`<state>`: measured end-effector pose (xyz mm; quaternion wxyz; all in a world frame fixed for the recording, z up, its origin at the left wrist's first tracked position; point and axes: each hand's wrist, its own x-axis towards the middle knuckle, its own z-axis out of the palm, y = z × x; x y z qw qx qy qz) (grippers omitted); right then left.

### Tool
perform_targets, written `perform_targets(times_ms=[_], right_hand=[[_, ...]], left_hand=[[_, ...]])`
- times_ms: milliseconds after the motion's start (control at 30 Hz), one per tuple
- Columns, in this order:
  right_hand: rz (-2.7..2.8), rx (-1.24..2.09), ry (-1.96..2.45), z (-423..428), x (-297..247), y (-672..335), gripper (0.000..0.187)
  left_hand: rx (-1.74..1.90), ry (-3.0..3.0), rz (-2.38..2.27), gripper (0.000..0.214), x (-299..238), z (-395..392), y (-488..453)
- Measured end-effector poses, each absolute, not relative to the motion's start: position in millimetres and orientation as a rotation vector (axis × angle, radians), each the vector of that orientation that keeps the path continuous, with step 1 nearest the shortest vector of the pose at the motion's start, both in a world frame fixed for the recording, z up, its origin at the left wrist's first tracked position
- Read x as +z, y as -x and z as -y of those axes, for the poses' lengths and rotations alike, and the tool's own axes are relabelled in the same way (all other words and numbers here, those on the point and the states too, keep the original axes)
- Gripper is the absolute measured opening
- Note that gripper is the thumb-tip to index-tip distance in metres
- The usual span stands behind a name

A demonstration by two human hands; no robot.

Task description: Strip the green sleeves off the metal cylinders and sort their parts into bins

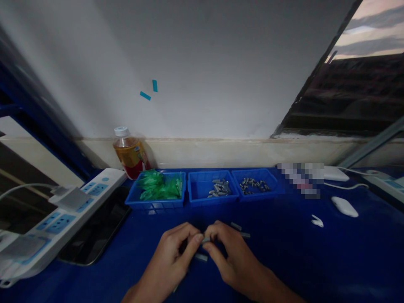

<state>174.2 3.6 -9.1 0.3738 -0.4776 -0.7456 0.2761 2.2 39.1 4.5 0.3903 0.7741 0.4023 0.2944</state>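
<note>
My left hand (176, 250) and my right hand (229, 252) meet low over the blue table (315, 261), fingers pinched together on a small grey metal piece (205, 240) held between them. Another grey piece (201, 257) lies on the table just under the fingers, and two more (240, 230) lie just beyond my right hand. Behind the hands stand three blue trays: the left tray (154, 204) holds green plastic bags, the middle tray (210, 197) holds grey metal pieces, the right tray (257, 191) holds small dark metal parts.
A white power strip (63, 214) with a plug in it runs along the left, with a dark phone (94, 235) beside it. A drink bottle (130, 152) stands by the wall. At right lie a white earbud (317, 220), a white charger (344, 206) and cables.
</note>
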Motion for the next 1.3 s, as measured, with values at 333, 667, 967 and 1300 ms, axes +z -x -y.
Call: perform_targets(times_ms=[333, 667, 967, 1300], right_hand=[[1.841, 0.782, 1.322, -6.1, 4.1, -174.3, 0.018], [1.638, -0.065, 1.685, -49.2, 4.1, -218.4, 0.021], [1.743, 0.089, 1.677, -31.4, 4.9, -221.1, 0.026], [1.974, 0.870, 1.393, 1.9, 8.6, -160.2, 0.031]], left_hand=[[0.935, -2.120, -0.805, 0.008, 1.9, -36.2, 0.9], [0.292, -2.224, -1.054, 0.021, 17.1, -65.9, 63.0], [0.146, -2.286, -0.893, 0.013, 6.5, -61.5, 54.7], [0.643, -2.454, -0.752, 0.015, 25.2, -38.4, 19.7]])
